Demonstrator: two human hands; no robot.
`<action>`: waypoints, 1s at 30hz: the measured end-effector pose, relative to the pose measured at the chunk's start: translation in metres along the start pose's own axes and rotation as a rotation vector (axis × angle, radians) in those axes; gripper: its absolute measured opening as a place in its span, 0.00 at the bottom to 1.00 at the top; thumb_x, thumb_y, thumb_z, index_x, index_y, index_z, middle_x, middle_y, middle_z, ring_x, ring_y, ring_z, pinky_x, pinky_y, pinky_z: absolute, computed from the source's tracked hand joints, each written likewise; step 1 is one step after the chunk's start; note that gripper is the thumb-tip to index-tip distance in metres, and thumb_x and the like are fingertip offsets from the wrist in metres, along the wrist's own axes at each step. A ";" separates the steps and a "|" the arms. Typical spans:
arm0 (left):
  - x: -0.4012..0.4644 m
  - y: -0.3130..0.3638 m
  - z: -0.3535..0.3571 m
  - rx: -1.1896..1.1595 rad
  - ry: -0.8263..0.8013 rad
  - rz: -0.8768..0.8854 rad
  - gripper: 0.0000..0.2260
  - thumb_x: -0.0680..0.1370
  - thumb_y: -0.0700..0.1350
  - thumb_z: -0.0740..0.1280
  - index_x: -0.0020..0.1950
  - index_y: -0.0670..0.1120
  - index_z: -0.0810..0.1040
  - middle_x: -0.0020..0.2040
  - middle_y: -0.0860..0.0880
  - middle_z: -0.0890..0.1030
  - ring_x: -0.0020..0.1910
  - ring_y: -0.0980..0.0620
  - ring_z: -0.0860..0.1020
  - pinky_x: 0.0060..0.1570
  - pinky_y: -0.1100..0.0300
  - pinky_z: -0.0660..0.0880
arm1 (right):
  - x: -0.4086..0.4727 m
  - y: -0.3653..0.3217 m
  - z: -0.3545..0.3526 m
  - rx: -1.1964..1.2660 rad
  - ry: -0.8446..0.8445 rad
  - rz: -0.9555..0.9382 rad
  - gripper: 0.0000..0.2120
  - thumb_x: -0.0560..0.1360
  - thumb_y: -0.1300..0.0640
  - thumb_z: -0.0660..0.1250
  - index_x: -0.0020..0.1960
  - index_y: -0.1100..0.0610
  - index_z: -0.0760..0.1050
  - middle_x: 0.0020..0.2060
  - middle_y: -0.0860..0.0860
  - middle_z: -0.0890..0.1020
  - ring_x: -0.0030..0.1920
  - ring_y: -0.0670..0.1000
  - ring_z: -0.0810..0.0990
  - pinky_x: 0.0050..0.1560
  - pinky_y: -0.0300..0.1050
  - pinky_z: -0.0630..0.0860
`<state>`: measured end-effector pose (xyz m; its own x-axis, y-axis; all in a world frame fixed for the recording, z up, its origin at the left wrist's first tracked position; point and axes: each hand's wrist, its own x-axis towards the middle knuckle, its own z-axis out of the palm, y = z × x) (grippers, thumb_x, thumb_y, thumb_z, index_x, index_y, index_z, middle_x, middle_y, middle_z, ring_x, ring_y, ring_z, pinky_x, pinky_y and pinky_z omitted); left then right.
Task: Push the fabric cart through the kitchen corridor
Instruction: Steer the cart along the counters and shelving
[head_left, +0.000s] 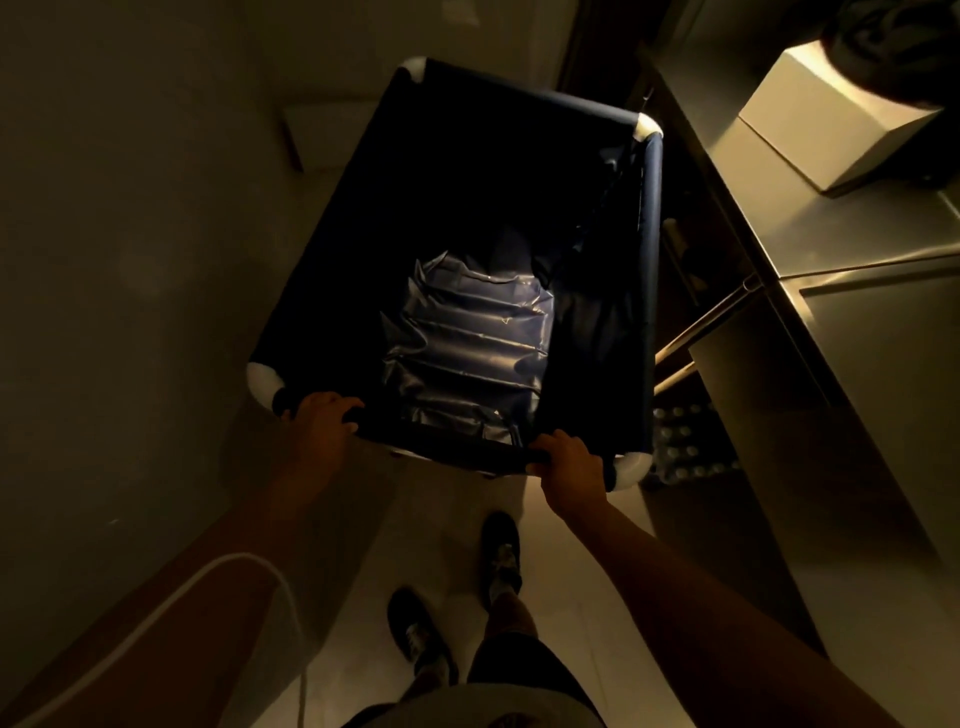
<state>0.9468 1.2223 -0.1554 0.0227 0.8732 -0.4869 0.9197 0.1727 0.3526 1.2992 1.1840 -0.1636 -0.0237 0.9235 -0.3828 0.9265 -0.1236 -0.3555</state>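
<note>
A dark navy fabric cart (652, 249) with white corner joints stands in front of me in a dim corridor, turned slightly to the right. A crumpled shiny plastic liner (467, 343) lies at its bottom. My left hand (319, 423) grips the near rim by the left corner. My right hand (569, 467) grips the same rim close to the right corner. Both arms are stretched forward. My feet in dark shoes are on the pale floor behind the cart.
A wall (130, 260) runs along the left, close to the cart. On the right stands a stainless steel counter (857, 322) with a rail, bearing a box-shaped appliance (831, 119). A dark floor mat (685, 447) lies beside the cart's right corner. A white cable (208, 571) hangs at lower left.
</note>
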 end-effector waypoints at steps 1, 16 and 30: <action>0.001 -0.002 0.001 -0.018 -0.001 -0.008 0.20 0.81 0.41 0.64 0.73 0.43 0.70 0.71 0.38 0.72 0.72 0.39 0.69 0.72 0.46 0.63 | -0.005 -0.001 0.003 0.004 0.001 -0.003 0.10 0.78 0.53 0.68 0.59 0.48 0.80 0.55 0.49 0.79 0.61 0.56 0.76 0.62 0.58 0.71; -0.040 -0.023 0.022 -0.019 0.110 -0.013 0.15 0.74 0.49 0.72 0.55 0.40 0.80 0.54 0.38 0.81 0.58 0.37 0.77 0.60 0.41 0.74 | -0.053 -0.010 0.026 0.070 -0.058 -0.056 0.10 0.74 0.54 0.73 0.56 0.51 0.82 0.55 0.51 0.80 0.58 0.55 0.79 0.53 0.49 0.75; -0.124 -0.026 0.064 -0.092 0.248 -0.022 0.17 0.74 0.40 0.73 0.60 0.35 0.79 0.60 0.35 0.80 0.65 0.37 0.76 0.76 0.43 0.57 | -0.096 0.009 0.051 0.058 -0.189 -0.138 0.16 0.74 0.52 0.74 0.61 0.52 0.80 0.58 0.52 0.81 0.60 0.55 0.79 0.58 0.46 0.74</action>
<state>0.9451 1.0803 -0.1553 -0.1038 0.9520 -0.2881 0.8792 0.2232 0.4209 1.2904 1.0754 -0.1735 -0.2236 0.8497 -0.4776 0.8867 -0.0262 -0.4616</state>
